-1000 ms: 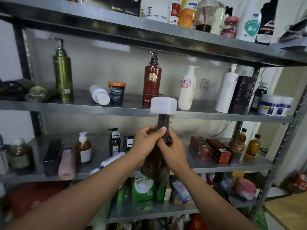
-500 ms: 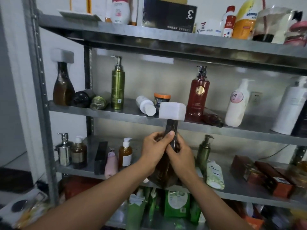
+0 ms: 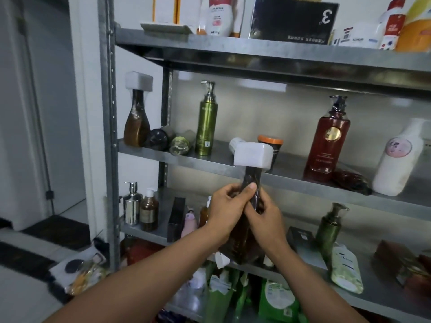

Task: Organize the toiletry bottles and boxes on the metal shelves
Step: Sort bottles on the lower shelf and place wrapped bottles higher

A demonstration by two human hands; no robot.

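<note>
Progress check: I'd call this partway, nowhere near done. Way left of the green pump bottle (image 3: 208, 120), a twin brown bottle (image 3: 137, 122) with a white square cap stands upright at the end of the middle shelf (image 3: 210, 164), which looks like a sorted spot. Just left of the green pump bottle, though, two dark bottles (image 3: 158, 138) lie on their sides, touching each other. Right of it a white bottle (image 3: 235, 143) lies tipped over beside an orange-lidded jar (image 3: 272, 142), and further right a red pump bottle (image 3: 326, 141) stands with something dark red lying at its foot. So plenty left to stand up and group, I reckon.

The held brown bottle (image 3: 251, 177) is below and right of the green pump bottle, out in front of the shelf edge, upright and not on any shelf. The left hand (image 3: 225, 210) wraps it with the thumb across the front, and the right hand (image 3: 268, 217) curls round from the other side. Both grips are closed firmly on the neck and shoulder, so the fat body hangs below the grip and the white cap sticks up above. My guess is it goes next to its twin.
</note>
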